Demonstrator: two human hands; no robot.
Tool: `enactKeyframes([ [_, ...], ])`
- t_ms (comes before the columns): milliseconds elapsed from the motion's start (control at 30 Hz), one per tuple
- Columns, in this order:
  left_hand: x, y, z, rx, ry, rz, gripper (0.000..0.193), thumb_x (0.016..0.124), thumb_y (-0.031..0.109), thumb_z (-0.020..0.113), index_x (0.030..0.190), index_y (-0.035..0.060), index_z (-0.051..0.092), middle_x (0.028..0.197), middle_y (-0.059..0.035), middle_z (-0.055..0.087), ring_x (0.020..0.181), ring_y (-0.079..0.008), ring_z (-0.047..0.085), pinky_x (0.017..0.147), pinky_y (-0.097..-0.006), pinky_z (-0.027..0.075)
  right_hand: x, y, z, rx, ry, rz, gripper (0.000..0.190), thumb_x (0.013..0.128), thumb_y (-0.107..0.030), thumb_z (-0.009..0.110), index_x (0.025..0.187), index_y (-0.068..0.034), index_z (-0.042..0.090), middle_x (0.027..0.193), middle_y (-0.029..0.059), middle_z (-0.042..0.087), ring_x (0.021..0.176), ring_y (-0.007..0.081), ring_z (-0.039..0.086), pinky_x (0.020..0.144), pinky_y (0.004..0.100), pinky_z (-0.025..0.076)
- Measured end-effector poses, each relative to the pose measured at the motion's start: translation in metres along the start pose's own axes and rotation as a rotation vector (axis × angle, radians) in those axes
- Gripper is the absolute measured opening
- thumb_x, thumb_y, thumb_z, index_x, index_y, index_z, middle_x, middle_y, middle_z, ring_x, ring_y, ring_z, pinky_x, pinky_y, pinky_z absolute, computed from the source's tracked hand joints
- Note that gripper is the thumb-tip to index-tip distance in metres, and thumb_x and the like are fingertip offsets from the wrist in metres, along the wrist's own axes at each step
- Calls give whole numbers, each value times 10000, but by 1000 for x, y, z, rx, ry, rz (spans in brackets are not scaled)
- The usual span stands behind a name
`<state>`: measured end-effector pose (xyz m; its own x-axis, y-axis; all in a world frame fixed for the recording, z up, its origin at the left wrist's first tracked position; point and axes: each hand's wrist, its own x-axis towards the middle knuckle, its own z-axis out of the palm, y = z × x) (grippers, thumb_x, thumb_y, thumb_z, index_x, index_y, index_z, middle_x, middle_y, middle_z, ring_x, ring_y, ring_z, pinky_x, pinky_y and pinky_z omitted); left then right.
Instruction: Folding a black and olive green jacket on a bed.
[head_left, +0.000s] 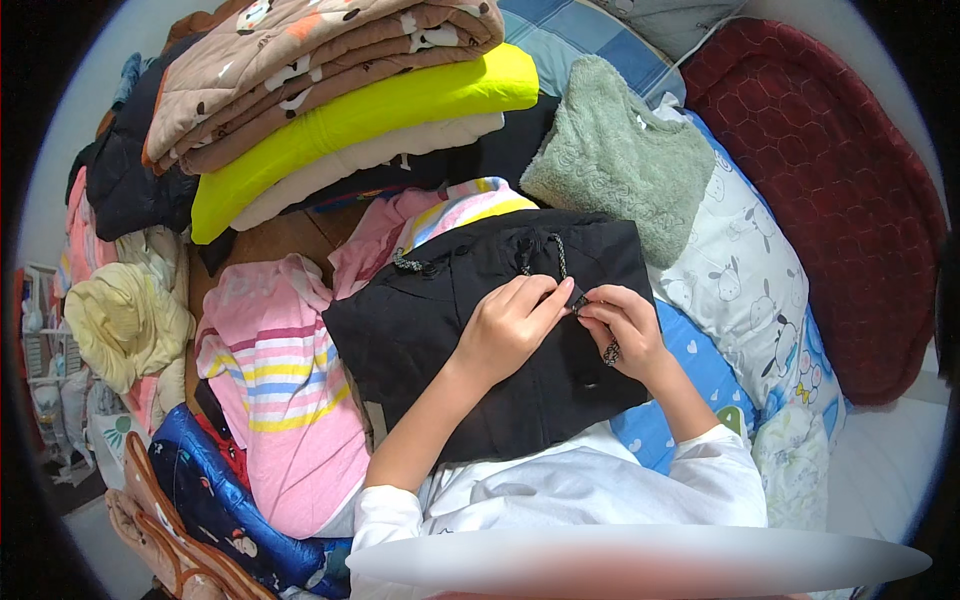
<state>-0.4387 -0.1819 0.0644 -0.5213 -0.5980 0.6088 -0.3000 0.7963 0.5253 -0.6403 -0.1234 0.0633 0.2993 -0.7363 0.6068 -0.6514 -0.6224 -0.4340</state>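
Note:
A black garment, folded into a broad flat shape, lies in front of me. Black-and-white patterned drawstring cord comes out near its upper edge, and another bit of cord sticks out farther left. My left hand pinches the cord between thumb and fingertips, over the garment's right half. Close beside it, my right hand grips the same cord, and a loop of it hangs below those fingers. The fingertips of both hands nearly meet; what exactly lies between them is partly hidden.
Pink striped cloth lies left of the garment. Behind stands a stack with a brown patterned quilt above a neon-yellow piece. A green fleece rests on a white printed pillow. A dark red cushion leans at right.

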Motion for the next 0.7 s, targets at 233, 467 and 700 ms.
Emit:
enactKeyframes([
  [233,-4,-4,1,43,4,13,330,758,23,766,1084,-2,716,969,-80,646,816,-223,659,695,-334,554,-1,-1,-4,-11,-121,23,262,714,-8,792,939,-8,658,1086,135,603,927,298,646,758,379,548],
  [467,-1,-5,-4,18,-43,1,322,775,10,754,1094,-7,711,981,-93,646,855,-239,657,734,-351,554,-1,-5,5,13,36,87,288,718,-77,827,960,-36,676,1084,119,624,853,277,652,726,370,540],
  [700,-3,-6,-6,-40,-40,-41,319,800,30,750,1114,-3,705,1025,-103,655,890,-254,659,765,-361,554,1,-4,10,-50,-10,77,299,726,-62,820,995,-39,691,1054,126,643,840,259,660,693,354,543],
])
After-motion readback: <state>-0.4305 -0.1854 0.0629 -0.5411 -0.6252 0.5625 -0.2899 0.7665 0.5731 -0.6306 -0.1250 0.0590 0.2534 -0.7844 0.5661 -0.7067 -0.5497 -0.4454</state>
